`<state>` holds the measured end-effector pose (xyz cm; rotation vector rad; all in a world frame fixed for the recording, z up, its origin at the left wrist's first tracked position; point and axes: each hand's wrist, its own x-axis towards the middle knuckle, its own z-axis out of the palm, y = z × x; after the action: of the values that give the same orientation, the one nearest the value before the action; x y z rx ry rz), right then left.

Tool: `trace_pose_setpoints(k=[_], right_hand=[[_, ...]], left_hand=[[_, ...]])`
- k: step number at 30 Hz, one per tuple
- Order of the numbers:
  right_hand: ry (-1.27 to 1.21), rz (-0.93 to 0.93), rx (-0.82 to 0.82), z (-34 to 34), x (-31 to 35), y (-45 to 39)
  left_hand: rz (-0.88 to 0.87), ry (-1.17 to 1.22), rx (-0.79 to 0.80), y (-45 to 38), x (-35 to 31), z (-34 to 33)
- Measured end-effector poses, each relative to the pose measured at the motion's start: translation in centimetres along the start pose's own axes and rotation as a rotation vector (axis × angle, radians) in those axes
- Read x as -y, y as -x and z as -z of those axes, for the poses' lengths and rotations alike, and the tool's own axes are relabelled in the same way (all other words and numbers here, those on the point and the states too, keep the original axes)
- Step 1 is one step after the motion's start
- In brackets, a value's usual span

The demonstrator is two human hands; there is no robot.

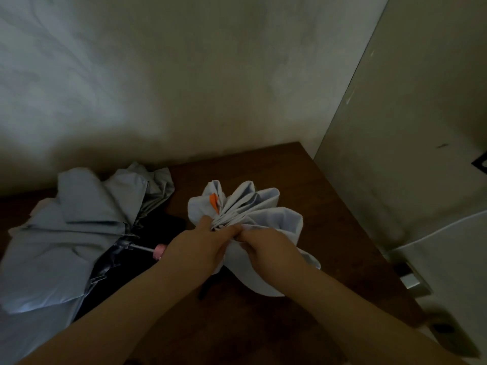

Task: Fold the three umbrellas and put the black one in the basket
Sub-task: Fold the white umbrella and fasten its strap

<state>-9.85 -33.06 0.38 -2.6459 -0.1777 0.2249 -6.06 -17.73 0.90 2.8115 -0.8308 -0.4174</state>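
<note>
**Both hands gather the white umbrella's folds**

The left hand (200, 245) and right hand (266, 245) meet, fingers curled, pinching the bunched pleats of the white umbrella (253, 206) on the brown table (263, 325). Left of the white umbrella lies a loose grey umbrella (73, 227) with a pink handle (159, 251), black fabric (126, 272) beneath it.

We see two bare forearms, with no sleeve reaching into view on either. Our left hand (200, 246) and right hand (266, 246) wear no gloves. We can make out no rings, watch or bands.
</note>
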Motion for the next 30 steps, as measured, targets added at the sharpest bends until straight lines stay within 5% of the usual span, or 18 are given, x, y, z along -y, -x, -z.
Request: trace_pose_setpoints(k=[3,5,9,14,22,27,30], right_hand=[[-0.054,-0.106,0.133,-1.1,-0.3,-0.8],[-0.106,-0.156,0.080,-1.0,-0.9,-0.6],[0.071,-0.178,0.158,0.4,-1.7,0.5],[0.198,-0.162,0.176,0.9,-1.5,0.8],[0.410,-0.309,0.530,1.9,-4.1,1.0],[0.186,-0.134,0.377,1.5,-3.1,0.5],[0.247,-0.198,0.473,1.1,-4.5,1.0]], left_hand=[[-0.089,-0.019,-0.171,-0.5,1.1,-1.0],[-0.118,-0.013,-0.205,-0.4,1.2,-0.8],[-0.180,-0.118,-0.249,-0.5,1.3,-1.1],[0.080,-0.032,0.062,-0.4,0.6,0.3],[0.016,-0.218,0.210,0.0,-0.8,1.6],[0.002,-0.262,0.257,0.0,-1.2,2.2],[0.008,-0.285,0.260,0.1,-1.2,2.4]])
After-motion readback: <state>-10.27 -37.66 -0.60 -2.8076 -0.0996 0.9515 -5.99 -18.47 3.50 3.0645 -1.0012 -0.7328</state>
